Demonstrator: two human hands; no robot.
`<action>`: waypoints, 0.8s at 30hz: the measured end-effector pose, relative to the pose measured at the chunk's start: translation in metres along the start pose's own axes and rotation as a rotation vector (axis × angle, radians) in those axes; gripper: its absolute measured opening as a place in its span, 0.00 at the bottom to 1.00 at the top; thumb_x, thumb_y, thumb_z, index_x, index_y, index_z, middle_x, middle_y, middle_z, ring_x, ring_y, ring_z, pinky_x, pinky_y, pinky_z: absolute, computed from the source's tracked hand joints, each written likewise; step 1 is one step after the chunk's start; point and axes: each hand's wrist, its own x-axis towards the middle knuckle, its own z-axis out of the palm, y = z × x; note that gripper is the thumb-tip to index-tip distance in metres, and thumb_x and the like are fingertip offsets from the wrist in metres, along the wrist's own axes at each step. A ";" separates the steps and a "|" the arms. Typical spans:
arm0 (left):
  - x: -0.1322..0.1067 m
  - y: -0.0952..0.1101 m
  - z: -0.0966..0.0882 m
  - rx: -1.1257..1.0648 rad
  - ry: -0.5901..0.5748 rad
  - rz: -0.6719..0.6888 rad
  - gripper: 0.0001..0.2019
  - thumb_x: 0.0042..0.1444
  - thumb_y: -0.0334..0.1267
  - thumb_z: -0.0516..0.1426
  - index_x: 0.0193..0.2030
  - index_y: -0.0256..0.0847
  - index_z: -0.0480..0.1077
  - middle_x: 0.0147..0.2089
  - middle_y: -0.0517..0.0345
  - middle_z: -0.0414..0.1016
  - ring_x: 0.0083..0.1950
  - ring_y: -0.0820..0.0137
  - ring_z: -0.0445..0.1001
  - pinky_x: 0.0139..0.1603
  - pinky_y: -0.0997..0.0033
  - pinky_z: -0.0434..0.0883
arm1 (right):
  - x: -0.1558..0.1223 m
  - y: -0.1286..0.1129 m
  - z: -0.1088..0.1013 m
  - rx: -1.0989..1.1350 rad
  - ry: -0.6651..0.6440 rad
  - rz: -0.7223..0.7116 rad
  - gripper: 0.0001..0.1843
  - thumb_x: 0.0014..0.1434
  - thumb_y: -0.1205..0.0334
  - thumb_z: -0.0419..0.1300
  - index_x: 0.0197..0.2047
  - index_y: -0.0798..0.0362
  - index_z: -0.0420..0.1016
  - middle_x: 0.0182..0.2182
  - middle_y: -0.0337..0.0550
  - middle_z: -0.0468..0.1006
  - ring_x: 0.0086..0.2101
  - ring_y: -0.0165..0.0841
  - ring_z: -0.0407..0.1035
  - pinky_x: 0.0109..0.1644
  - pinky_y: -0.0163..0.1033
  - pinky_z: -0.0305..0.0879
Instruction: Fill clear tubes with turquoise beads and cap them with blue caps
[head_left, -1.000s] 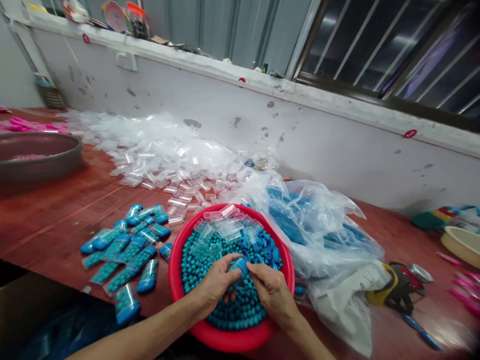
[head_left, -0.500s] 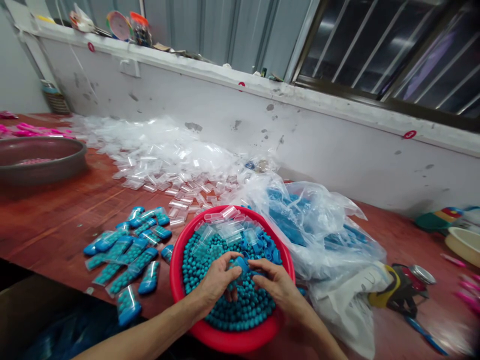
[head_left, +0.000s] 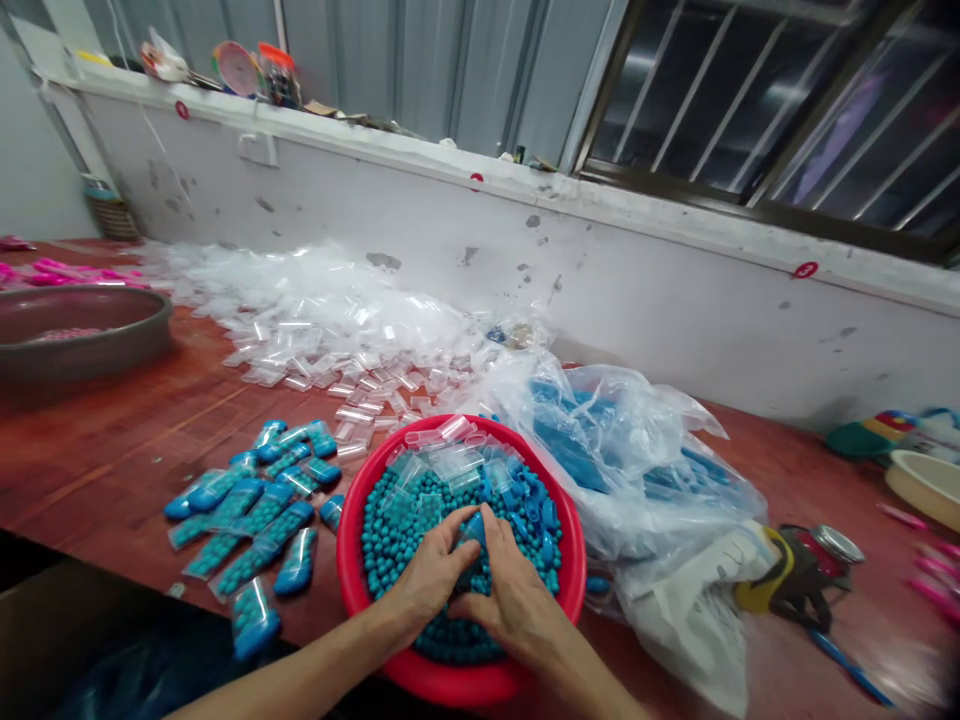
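A small clear plastic container with a blue cap (head_left: pixel 472 528) is held over the red basin (head_left: pixel 349 545). My left hand (head_left: pixel 427 575) is closed round its left side, thumb and forefinger at the cap. My right hand (head_left: pixel 514 595) presses against it from the right, fingers together and thumb below; the container's lower part is hidden between them. Under both hands lie many turquoise beads (head_left: pixel 390 545). Clear empty sleeves (head_left: pixel 454 462) rest on the beads at the basin's back, and loose blue caps (head_left: pixel 529 500) lie at its right.
Filled blue-capped containers (head_left: pixel 259 520) lie left of the basin. Behind spreads a heap of clear sleeves (head_left: pixel 337 310). A plastic bag of blue parts (head_left: pixel 630 450) stands right, near a tape dispenser (head_left: pixel 787 585). A grey bowl (head_left: pixel 150 325) sits far left.
My right hand has moved in from the right and closed up against the container, its fingers now together. My left hand keeps its hold in nearly the same place.
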 end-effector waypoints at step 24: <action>-0.007 0.012 -0.022 0.249 0.047 0.046 0.11 0.49 0.40 0.51 0.40 0.40 0.64 0.26 0.66 0.63 0.24 0.75 0.61 0.26 0.76 0.61 | 0.005 0.004 0.001 0.136 -0.025 -0.057 0.43 0.49 0.62 0.58 0.63 0.57 0.39 0.50 0.52 0.64 0.29 0.31 0.67 0.35 0.37 0.67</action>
